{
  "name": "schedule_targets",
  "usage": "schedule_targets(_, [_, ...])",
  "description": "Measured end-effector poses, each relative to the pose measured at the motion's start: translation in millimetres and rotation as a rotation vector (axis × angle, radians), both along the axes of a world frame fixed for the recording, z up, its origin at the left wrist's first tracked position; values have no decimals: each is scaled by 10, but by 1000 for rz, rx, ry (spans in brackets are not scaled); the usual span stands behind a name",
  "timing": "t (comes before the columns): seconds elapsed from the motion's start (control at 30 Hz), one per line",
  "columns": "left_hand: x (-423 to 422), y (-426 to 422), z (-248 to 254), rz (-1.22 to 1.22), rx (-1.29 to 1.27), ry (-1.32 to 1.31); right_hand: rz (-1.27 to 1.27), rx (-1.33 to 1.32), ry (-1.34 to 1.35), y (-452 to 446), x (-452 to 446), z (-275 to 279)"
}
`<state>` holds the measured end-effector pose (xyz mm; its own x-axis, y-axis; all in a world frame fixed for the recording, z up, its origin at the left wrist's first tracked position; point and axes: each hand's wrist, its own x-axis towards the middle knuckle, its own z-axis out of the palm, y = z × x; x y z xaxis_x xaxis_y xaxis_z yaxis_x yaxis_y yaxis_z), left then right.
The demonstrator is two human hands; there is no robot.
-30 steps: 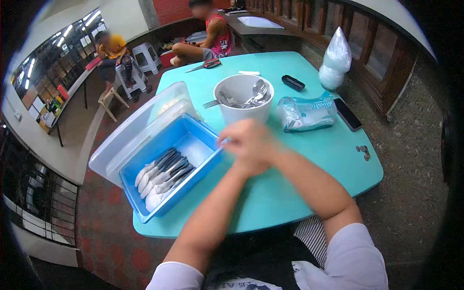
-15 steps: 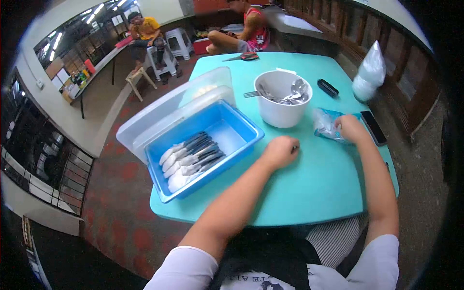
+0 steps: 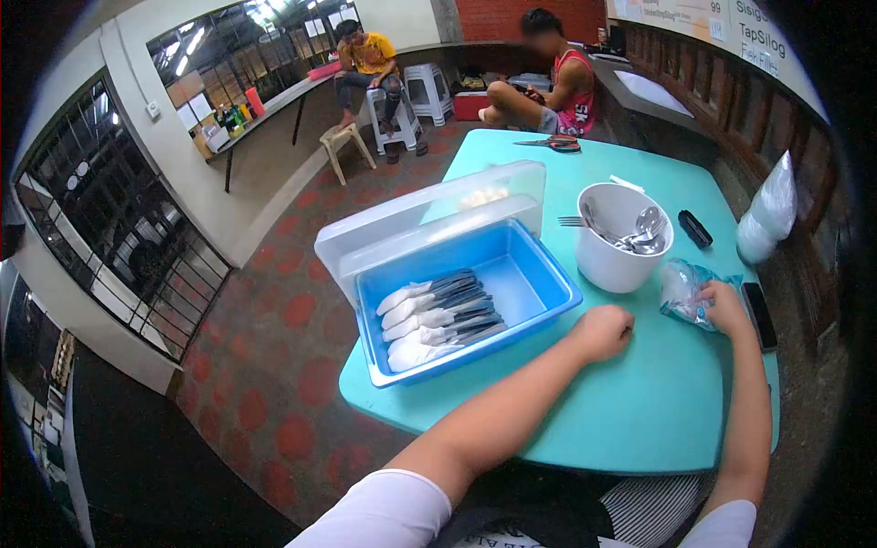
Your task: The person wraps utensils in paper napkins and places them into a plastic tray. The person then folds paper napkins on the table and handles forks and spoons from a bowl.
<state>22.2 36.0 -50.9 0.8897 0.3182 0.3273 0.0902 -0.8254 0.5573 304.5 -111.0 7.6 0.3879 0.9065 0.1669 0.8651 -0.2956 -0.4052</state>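
My left hand [image 3: 605,332] is curled into a fist on the table between the blue tub and the white bucket; what it holds, if anything, is hidden. With bent fingers, my right hand [image 3: 726,307] grips the edge of a teal and clear plastic pack [image 3: 683,290]. The blue tub [image 3: 548,315] contains several cutlery bundles [image 3: 434,315], their ends wrapped in white, lying side by side. Loose spoons and forks [image 3: 639,236] stand in the white bucket [image 3: 618,269], one fork sticking out over its left rim.
On the turquoise table [image 3: 630,420] are a clear lid [image 3: 429,215] leaning behind the tub, scissors [image 3: 553,142], a black case [image 3: 695,228] and a phone [image 3: 758,315]. A filled plastic bag [image 3: 767,215] stands at the right edge. Two people [image 3: 370,64] sit on the far side.
My view has swung left and up, so the table and its things appear farther right and lower. Both hands stay near the same places on the table, the right one at the pack.
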Motion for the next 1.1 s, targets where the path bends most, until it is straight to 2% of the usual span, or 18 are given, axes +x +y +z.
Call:
schedule_targets(0.23, [-32,-4,23,30,-40,18,37,-78,-294,28,1,-12])
schedule_targets(0.33, [-17,9,8,25,-30,11,25,-78,-342,60,-8,-31])
schedule_targets(0.47, [-38,4,35,35,-59,40,-140,97,-363,222,37,70])
schedule_targets(0.53, [-37,24,27,22,-74,10,-226,203,-411,354,295,207])
schedule_targets(0.6, [-66,12,34,16,-95,12,-182,252,-400,440,800,378])
schedule_targets(0.67, [-95,7,115,20,-120,36,-307,239,-345,446,728,810])
schedule_targets(0.77, [-65,30,66,13,-128,24,-231,478,-415,361,1059,1182])
schedule_targets(0.87, [-51,45,80,71,-239,26,-315,573,-530,138,919,1629])
schedule_targets(1.03, [-17,106,4,104,-341,-31,-341,826,-656,-370,-151,2052])
schedule_targets(1.1, [-6,104,-13,122,-413,-113,-104,895,-566,-554,-305,2064])
